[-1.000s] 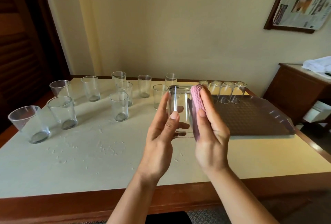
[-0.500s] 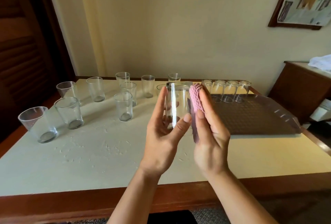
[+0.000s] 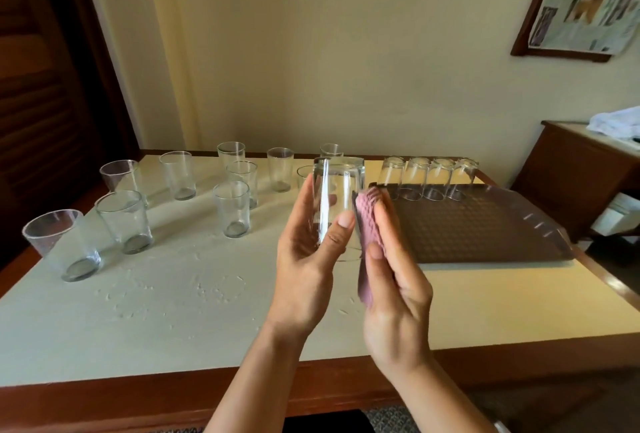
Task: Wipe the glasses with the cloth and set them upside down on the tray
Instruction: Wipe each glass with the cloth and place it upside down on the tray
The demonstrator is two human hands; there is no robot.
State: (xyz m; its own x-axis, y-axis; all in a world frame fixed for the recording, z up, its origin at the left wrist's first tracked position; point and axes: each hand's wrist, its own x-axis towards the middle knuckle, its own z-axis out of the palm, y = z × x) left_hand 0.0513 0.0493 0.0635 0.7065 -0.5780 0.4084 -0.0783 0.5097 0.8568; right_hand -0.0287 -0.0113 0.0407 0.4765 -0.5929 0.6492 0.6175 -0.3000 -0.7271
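From where I stand nothing can be read. The newspaper sheet (image 3: 588,0) hanging over the wooden frame (image 3: 519,48) on the wall carries printed columns and photos, but the print is too small and blurred to make out. The glasses and tray bear no visible lettering.

Newspaper (image 3: 588,0) (rt edge) cut off

Pale worktop (image 3: 173,322) with a dark wooden edge fills the foreground, faint ring marks (image 3: 221,289) scattered over its surface. Behind it, a cream wall (image 3: 346,52). Upper right, a wooden frame (image 3: 561,53) holding newspaper pages (image 3: 595,0). Far left, a dark louvred door (image 3: 41,103). At right, a wooden side cabinet (image 3: 571,169) with white fabric (image 3: 616,119) on top.
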